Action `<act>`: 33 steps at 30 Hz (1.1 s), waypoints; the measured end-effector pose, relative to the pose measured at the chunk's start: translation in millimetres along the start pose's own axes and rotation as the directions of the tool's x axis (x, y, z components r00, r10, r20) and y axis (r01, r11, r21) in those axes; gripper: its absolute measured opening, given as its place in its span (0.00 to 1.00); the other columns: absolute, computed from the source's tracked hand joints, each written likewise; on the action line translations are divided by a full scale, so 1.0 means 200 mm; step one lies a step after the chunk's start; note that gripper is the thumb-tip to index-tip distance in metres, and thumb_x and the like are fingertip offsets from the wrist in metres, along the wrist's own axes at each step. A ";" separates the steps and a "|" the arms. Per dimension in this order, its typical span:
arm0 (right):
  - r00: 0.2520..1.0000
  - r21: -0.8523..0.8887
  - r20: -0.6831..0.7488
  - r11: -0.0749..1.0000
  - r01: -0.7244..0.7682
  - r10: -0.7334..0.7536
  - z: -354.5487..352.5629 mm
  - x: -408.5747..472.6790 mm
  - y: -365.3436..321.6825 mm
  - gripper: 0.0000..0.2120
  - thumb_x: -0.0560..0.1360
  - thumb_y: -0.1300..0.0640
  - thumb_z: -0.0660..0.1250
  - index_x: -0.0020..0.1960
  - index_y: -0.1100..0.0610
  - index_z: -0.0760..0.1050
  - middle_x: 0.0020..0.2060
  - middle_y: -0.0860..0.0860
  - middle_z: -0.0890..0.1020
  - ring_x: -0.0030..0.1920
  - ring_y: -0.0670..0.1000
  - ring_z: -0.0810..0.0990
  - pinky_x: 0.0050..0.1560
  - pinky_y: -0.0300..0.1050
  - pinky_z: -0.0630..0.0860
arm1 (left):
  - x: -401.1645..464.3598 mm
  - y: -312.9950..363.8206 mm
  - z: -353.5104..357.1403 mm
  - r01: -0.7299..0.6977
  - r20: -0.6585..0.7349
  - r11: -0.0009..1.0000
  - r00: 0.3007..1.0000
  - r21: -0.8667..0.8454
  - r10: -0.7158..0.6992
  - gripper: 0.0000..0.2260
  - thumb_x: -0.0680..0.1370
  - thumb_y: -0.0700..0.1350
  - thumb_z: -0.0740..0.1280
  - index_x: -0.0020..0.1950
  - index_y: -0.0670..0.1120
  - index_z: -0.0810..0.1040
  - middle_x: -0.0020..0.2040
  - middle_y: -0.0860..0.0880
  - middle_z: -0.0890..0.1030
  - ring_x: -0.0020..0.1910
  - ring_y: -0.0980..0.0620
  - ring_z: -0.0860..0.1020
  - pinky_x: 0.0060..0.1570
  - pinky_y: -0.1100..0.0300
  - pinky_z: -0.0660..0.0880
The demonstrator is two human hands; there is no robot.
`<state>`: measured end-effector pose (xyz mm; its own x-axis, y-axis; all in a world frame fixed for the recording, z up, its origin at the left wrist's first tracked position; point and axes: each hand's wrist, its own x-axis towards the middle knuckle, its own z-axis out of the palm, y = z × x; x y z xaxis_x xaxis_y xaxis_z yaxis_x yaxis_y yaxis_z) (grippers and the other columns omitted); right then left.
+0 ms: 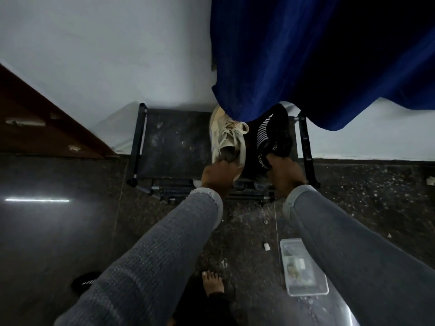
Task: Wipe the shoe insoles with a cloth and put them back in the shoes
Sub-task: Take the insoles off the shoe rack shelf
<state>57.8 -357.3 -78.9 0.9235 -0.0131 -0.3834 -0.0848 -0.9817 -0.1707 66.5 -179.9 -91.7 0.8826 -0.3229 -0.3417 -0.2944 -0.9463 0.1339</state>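
Both shoes stand side by side at the right end of a low black rack [169, 142], toes under a blue curtain [294, 55]. The left hand [217, 175] grips the heel of the cream shoe [227, 137]. The right hand [286, 176] grips the heel of the black shoe [270, 135].

Grey ribbed knit sleeves [150, 255], bare foot [213, 282]
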 end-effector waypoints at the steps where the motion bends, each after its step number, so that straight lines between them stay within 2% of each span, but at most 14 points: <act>1: 1.000 -0.002 -0.001 1.000 0.029 -0.029 0.00 -0.02 0.00 0.07 0.76 0.62 0.59 0.55 0.58 0.67 0.50 0.62 0.78 0.50 0.64 0.78 0.42 0.48 0.69 | -0.02 -0.03 0.03 -0.010 -0.023 1.000 1.000 -0.025 0.010 0.13 0.83 0.47 0.57 0.67 0.47 0.73 0.61 0.44 0.78 0.60 0.43 0.78 0.53 0.49 0.76; 4: 0.993 0.015 0.003 0.992 0.122 -0.122 0.01 -0.12 -0.04 0.04 0.76 0.61 0.60 0.49 0.56 0.66 0.45 0.59 0.78 0.46 0.63 0.78 0.41 0.48 0.70 | -0.14 -0.15 0.10 -0.051 -0.086 0.987 0.996 -0.151 0.038 0.16 0.84 0.51 0.57 0.71 0.50 0.69 0.66 0.45 0.75 0.65 0.43 0.74 0.55 0.47 0.76; 6: 0.982 -0.009 0.014 0.982 0.189 -0.189 0.03 -0.21 -0.09 0.03 0.76 0.61 0.60 0.49 0.56 0.66 0.44 0.58 0.78 0.45 0.61 0.77 0.41 0.49 0.72 | -0.26 -0.22 0.15 -0.099 -0.145 0.977 0.987 -0.187 0.072 0.19 0.82 0.52 0.56 0.71 0.49 0.70 0.66 0.45 0.76 0.66 0.42 0.73 0.53 0.45 0.77; 8: 0.964 -0.043 0.029 0.963 0.266 -0.265 0.05 -0.30 -0.16 0.02 0.77 0.60 0.60 0.50 0.57 0.68 0.45 0.56 0.78 0.45 0.59 0.77 0.41 0.48 0.71 | -0.37 -0.30 0.17 -0.132 -0.203 0.973 0.975 -0.191 0.092 0.18 0.79 0.51 0.61 0.66 0.47 0.75 0.60 0.44 0.80 0.62 0.40 0.76 0.45 0.46 0.79; 10: 0.940 -0.034 0.023 0.940 0.340 -0.339 0.07 -0.36 -0.25 0.03 0.77 0.61 0.61 0.49 0.56 0.67 0.45 0.55 0.78 0.45 0.58 0.76 0.41 0.48 0.71 | -0.48 -0.38 0.21 -0.134 -0.248 0.976 0.965 -0.169 0.090 0.17 0.73 0.47 0.72 0.60 0.46 0.78 0.53 0.45 0.82 0.56 0.41 0.80 0.37 0.50 0.80; 13: 0.905 0.015 -0.007 0.905 0.425 -0.425 0.06 -0.40 -0.46 0.03 0.76 0.63 0.61 0.50 0.57 0.70 0.46 0.57 0.78 0.47 0.59 0.75 0.43 0.52 0.72 | -0.62 -0.51 0.21 -0.111 -0.293 0.974 0.955 -0.198 0.049 0.18 0.68 0.42 0.77 0.54 0.47 0.76 0.47 0.46 0.81 0.50 0.41 0.81 0.32 0.52 0.78; 15: 0.880 -0.003 -0.024 0.880 0.475 -0.475 0.04 -0.41 -0.62 0.04 0.77 0.62 0.60 0.51 0.58 0.71 0.48 0.57 0.78 0.49 0.59 0.75 0.46 0.54 0.73 | -0.72 -0.60 0.16 -0.067 -0.327 0.974 0.945 -0.216 -0.007 0.15 0.69 0.42 0.75 0.52 0.47 0.75 0.46 0.46 0.80 0.48 0.41 0.80 0.32 0.53 0.77; 17: 0.859 -0.021 -0.055 0.860 0.509 -0.509 0.03 -0.43 -0.78 0.05 0.79 0.61 0.59 0.52 0.59 0.72 0.48 0.57 0.78 0.49 0.58 0.75 0.47 0.55 0.74 | -0.83 -0.71 0.12 0.013 -0.348 0.972 0.932 -0.234 -0.096 0.10 0.73 0.46 0.69 0.52 0.47 0.76 0.46 0.47 0.80 0.49 0.42 0.79 0.34 0.52 0.77; 19: 0.831 -0.029 -0.083 0.835 0.550 -0.550 0.02 -0.43 -0.94 0.06 0.79 0.62 0.58 0.52 0.59 0.72 0.48 0.57 0.78 0.49 0.58 0.75 0.46 0.54 0.74 | -0.94 -0.83 0.07 0.093 -0.363 0.964 0.914 -0.251 -0.182 0.10 0.75 0.48 0.63 0.53 0.46 0.77 0.48 0.47 0.79 0.50 0.43 0.79 0.37 0.52 0.76; 23: 0.735 -0.093 -0.075 0.739 0.668 -0.674 0.07 -0.44 -1.25 0.05 0.78 0.63 0.61 0.52 0.60 0.75 0.45 0.58 0.80 0.47 0.58 0.76 0.42 0.49 0.71 | -1.17 -1.01 0.04 0.264 -0.283 0.912 0.891 -0.313 -0.355 0.11 0.79 0.45 0.63 0.60 0.46 0.75 0.55 0.46 0.77 0.58 0.44 0.74 0.45 0.51 0.73; 26: 0.662 -0.096 -0.012 0.660 0.745 -0.749 0.15 -0.46 -1.44 0.03 0.76 0.65 0.64 0.47 0.60 0.75 0.41 0.58 0.79 0.42 0.59 0.77 0.38 0.51 0.74 | -1.32 -1.11 0.12 0.375 -0.211 0.869 0.867 -0.324 -0.452 0.12 0.80 0.46 0.60 0.63 0.47 0.72 0.57 0.48 0.76 0.60 0.46 0.73 0.47 0.53 0.70; 29: 0.609 -0.116 0.086 0.599 0.792 -0.789 0.31 -0.46 -1.59 0.04 0.75 0.65 0.63 0.48 0.58 0.74 0.41 0.56 0.79 0.43 0.58 0.77 0.40 0.55 0.76 | -1.45 -1.17 0.24 0.459 -0.117 0.816 0.843 -0.350 -0.524 0.13 0.80 0.47 0.59 0.64 0.48 0.71 0.59 0.48 0.75 0.61 0.46 0.72 0.48 0.52 0.69; 31: 0.575 -0.103 0.148 0.566 0.818 -0.805 0.47 -0.47 -1.67 0.04 0.75 0.63 0.62 0.49 0.57 0.73 0.42 0.55 0.79 0.45 0.58 0.77 0.41 0.54 0.76 | -1.54 -1.22 0.37 0.520 -0.030 0.774 0.823 -0.361 -0.567 0.12 0.81 0.47 0.58 0.64 0.47 0.70 0.59 0.47 0.75 0.61 0.45 0.72 0.49 0.51 0.70; 33: 0.553 -0.118 0.270 0.543 0.831 -0.788 0.66 -0.48 -1.74 0.05 0.76 0.62 0.62 0.51 0.57 0.73 0.43 0.56 0.79 0.47 0.57 0.77 0.41 0.52 0.75 | -1.61 -1.26 0.54 0.566 0.044 0.724 0.799 -0.396 -0.600 0.11 0.82 0.48 0.57 0.63 0.47 0.70 0.58 0.47 0.76 0.61 0.45 0.73 0.50 0.49 0.71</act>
<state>-51.4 9.7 -102.0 0.4770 0.8177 -0.3223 0.7658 -0.5667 -0.3041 -182.8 159.6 -116.2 0.8655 0.3093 -0.3940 0.4312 -0.8604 0.2717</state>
